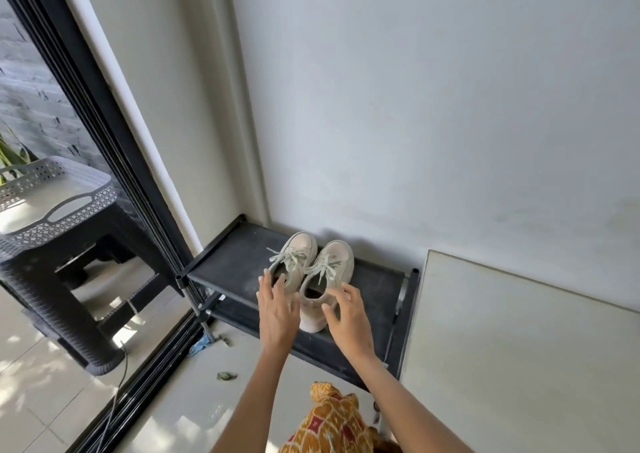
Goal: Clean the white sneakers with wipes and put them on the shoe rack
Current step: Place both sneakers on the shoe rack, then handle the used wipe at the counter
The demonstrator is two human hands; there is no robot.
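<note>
Two white sneakers stand side by side on the top shelf of the black shoe rack (228,265), toes toward the wall. The left sneaker (298,253) and the right sneaker (334,265) have loose grey laces. My left hand (277,308) hovers at the heel of the left sneaker with straight, spread fingers. My right hand (344,312) is just behind the heel of the right sneaker, fingers loosely bent and holding nothing. No wipes are in view.
A white wall stands right behind the rack. A pale board (519,348) leans at the right. A black sliding door frame (114,154) runs along the left, with a dark stool (62,279) and a white basket (52,203) outside. Scraps (227,376) lie on the tiled floor.
</note>
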